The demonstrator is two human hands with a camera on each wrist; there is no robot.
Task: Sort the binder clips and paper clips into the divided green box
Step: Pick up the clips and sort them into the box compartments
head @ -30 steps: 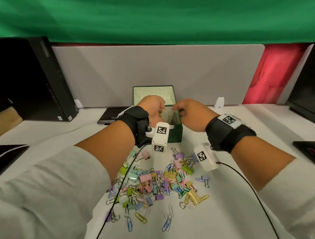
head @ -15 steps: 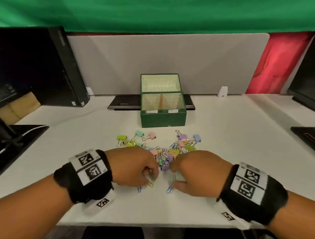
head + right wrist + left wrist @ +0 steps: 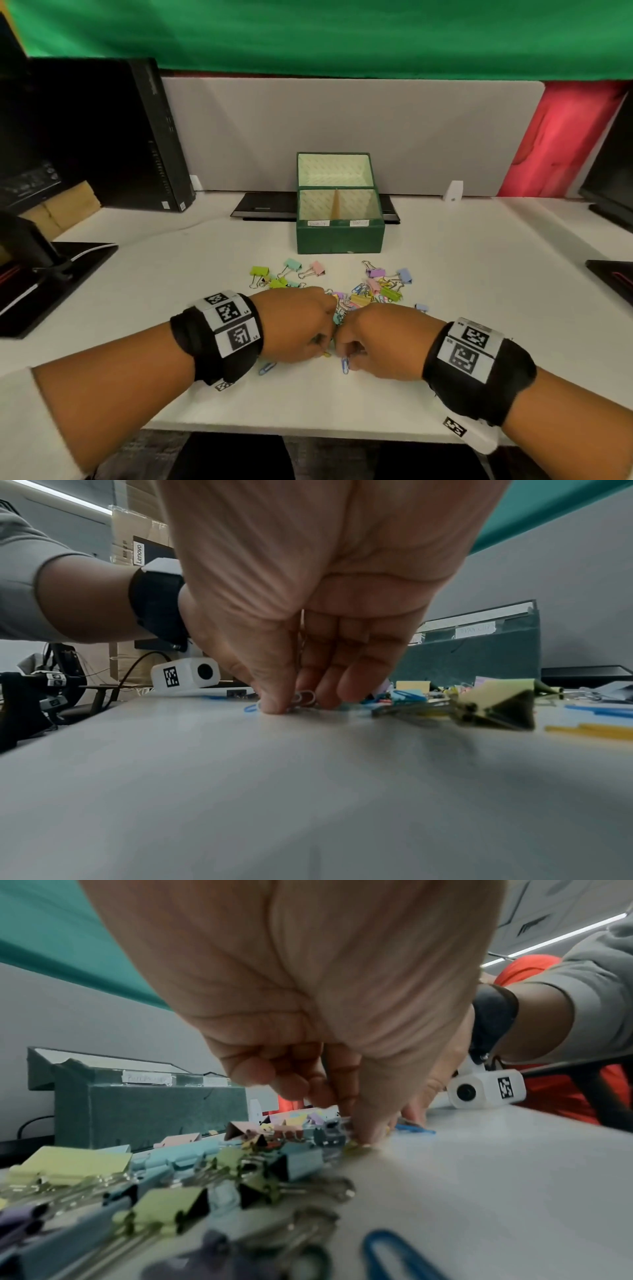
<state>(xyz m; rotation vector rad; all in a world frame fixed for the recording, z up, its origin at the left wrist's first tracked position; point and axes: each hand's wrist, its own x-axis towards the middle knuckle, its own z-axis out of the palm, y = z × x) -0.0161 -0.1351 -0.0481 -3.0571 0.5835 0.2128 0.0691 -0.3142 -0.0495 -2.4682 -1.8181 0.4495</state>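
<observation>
The divided green box (image 3: 339,238) stands open at the back of the white desk, a partition splitting it into left and right compartments. Pastel binder clips and paper clips (image 3: 373,291) lie in a pile in front of it. My left hand (image 3: 322,346) is at the pile's near edge, fingers curled down, pinching a yellow paper clip (image 3: 327,354) against the desk (image 3: 358,1146). My right hand (image 3: 344,353) is right beside it, thumb and fingers pinching a pale paper clip (image 3: 304,696), with a blue paper clip (image 3: 345,365) under the fingertips.
A loose blue paper clip (image 3: 267,368) lies below my left hand. A flat black device (image 3: 263,207) sits behind the box, black computer gear (image 3: 102,137) at the left, dark pads (image 3: 613,277) at the right. The desk's front edge (image 3: 308,430) is close below my wrists.
Both hands have come back from the box to the near edge of the pile. Since half a second ago they have closed in together and curled down onto paper clips.
</observation>
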